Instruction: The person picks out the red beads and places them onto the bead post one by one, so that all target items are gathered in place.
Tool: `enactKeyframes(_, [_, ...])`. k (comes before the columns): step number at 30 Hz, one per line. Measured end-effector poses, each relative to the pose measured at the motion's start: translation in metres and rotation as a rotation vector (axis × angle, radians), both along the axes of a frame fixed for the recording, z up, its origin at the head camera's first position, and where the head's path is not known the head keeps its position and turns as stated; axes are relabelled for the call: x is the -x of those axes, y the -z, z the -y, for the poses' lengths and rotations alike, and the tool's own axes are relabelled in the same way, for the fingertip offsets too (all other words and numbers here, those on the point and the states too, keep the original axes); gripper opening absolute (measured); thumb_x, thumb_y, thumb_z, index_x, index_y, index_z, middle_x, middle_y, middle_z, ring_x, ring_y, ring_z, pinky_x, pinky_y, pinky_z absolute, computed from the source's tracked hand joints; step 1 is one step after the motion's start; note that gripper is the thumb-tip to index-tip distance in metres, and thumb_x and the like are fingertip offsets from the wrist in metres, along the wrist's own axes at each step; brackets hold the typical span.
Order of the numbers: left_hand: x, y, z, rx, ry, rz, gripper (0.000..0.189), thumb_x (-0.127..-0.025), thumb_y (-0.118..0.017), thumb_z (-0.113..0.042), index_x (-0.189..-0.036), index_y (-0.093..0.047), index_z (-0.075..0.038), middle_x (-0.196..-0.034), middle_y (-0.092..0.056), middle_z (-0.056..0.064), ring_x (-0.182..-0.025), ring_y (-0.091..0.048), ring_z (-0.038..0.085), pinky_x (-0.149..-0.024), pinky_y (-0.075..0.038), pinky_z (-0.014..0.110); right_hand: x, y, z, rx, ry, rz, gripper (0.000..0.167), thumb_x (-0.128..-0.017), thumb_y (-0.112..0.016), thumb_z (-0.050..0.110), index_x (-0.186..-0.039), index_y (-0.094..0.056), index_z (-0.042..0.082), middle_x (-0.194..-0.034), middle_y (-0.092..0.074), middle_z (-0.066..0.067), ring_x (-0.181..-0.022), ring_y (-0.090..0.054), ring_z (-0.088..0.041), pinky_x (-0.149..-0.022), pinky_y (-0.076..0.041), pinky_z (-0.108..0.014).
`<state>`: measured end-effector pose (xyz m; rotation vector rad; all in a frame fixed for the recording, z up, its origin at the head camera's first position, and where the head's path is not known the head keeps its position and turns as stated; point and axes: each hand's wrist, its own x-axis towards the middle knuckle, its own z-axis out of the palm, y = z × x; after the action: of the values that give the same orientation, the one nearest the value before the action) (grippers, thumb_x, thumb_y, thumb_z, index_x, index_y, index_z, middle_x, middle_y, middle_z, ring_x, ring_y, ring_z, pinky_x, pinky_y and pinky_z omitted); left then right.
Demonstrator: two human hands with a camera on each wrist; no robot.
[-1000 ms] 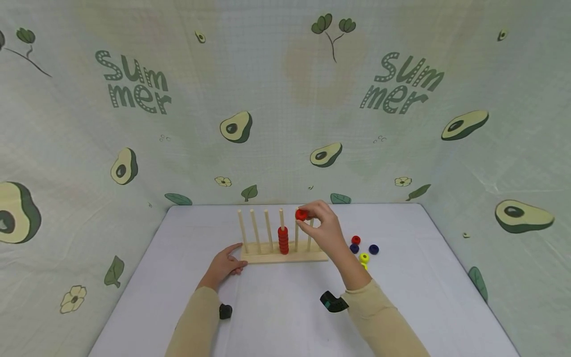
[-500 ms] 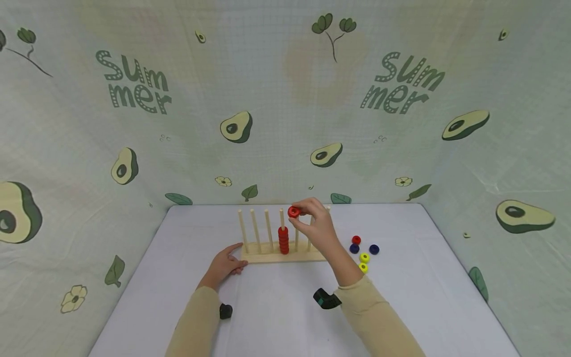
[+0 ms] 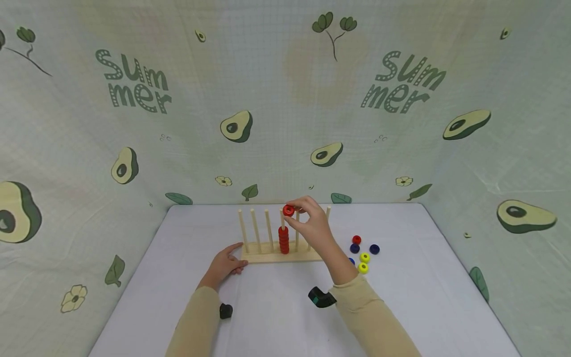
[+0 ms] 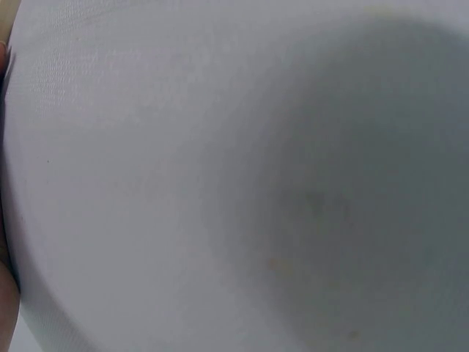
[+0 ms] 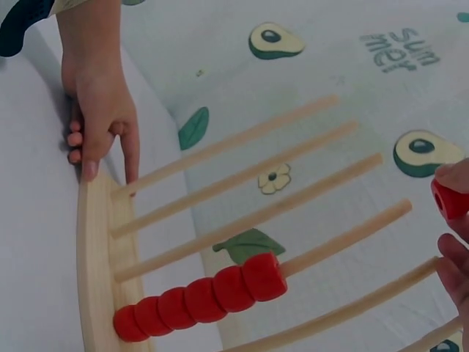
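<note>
A wooden peg stand (image 3: 267,259) with a row of upright pegs stands on the white table. One middle peg carries a stack of several red beads (image 5: 201,297), its upper part bare. My right hand (image 3: 313,222) pinches another red bead (image 3: 288,210) between thumb and fingers, its hole facing the head camera. In the right wrist view this bead is just off the tip of the stacked peg (image 5: 348,238). At the stand's left end, my left hand (image 3: 224,267) grips the base, thumb at the front edge and index finger at the back.
Right of the stand lie loose beads: a red one (image 3: 356,239), dark blue ones (image 3: 374,249), yellow ones (image 3: 363,268) and a blue one (image 3: 351,261) partly behind my right forearm. A printed cloth wall (image 3: 276,163) rises behind the table. Mostly blurred white cloth (image 4: 132,183) fills the left wrist view.
My right hand has moved left with the red bead, from over the pegs right of the stack to the top of the stacked peg. The left hand has stayed put.
</note>
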<state>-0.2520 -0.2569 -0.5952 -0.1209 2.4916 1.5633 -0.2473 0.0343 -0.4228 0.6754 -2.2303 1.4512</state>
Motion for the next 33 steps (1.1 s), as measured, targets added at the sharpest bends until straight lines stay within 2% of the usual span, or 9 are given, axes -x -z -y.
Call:
enactKeyframes(6, [-0.001, -0.002, 0.0, 0.012, -0.003, -0.004, 0.072, -0.081, -0.08, -0.011, -0.144, -0.047, -0.008, -0.062, -0.065, 0.004, -0.051, -0.057, 0.011, -0.053, -0.046, 0.025, 0.0, -0.002, 0.006, 0.008, 0.029, 0.043, 0.031, -0.081, -0.08, 0.006, -0.11, -0.071, 0.006, -0.104, -0.062, -0.002, -0.091, -0.056, -0.018, -0.083, -0.05, -0.045])
enactKeyframes(13, [-0.001, -0.002, 0.0, 0.03, -0.008, -0.007, 0.071, -0.081, -0.08, -0.011, -0.144, -0.047, -0.008, -0.061, -0.065, 0.003, -0.05, -0.057, 0.011, -0.053, -0.046, 0.025, 0.002, -0.002, 0.011, -0.003, 0.087, 0.05, 0.031, -0.08, -0.081, 0.007, -0.11, -0.072, 0.006, -0.103, -0.064, -0.001, -0.088, -0.056, -0.017, -0.078, -0.048, -0.033])
enactKeyframes(19, [0.0, -0.002, 0.0, 0.027, 0.002, -0.011, 0.072, -0.081, -0.08, -0.012, -0.144, -0.047, -0.008, -0.061, -0.065, 0.003, -0.05, -0.057, 0.011, -0.053, -0.046, 0.025, 0.002, -0.005, 0.015, -0.007, 0.13, 0.103, 0.03, -0.079, -0.081, 0.008, -0.108, -0.072, 0.007, -0.102, -0.065, -0.002, -0.085, -0.054, -0.018, -0.075, -0.049, -0.041])
enactKeyframes(26, [0.0, -0.003, 0.0, 0.023, 0.0, -0.005, 0.072, -0.081, -0.08, -0.011, -0.144, -0.047, -0.007, -0.061, -0.065, 0.004, -0.05, -0.057, 0.011, -0.052, -0.046, 0.024, 0.001, -0.009, 0.019, -0.017, 0.18, 0.139, 0.029, -0.078, -0.082, 0.008, -0.106, -0.074, 0.009, -0.1, -0.067, -0.002, -0.087, -0.057, -0.029, -0.069, -0.045, -0.033])
enactKeyframes(33, [0.0, -0.003, 0.0, 0.02, -0.004, 0.004, 0.071, -0.081, -0.08, -0.012, -0.144, -0.047, -0.008, -0.062, -0.065, 0.004, -0.051, -0.056, 0.011, -0.053, -0.046, 0.025, 0.001, -0.011, 0.023, -0.026, 0.225, 0.152, 0.029, -0.078, -0.083, 0.01, -0.106, -0.075, 0.01, -0.1, -0.069, -0.001, -0.084, -0.055, -0.02, -0.061, -0.041, -0.029])
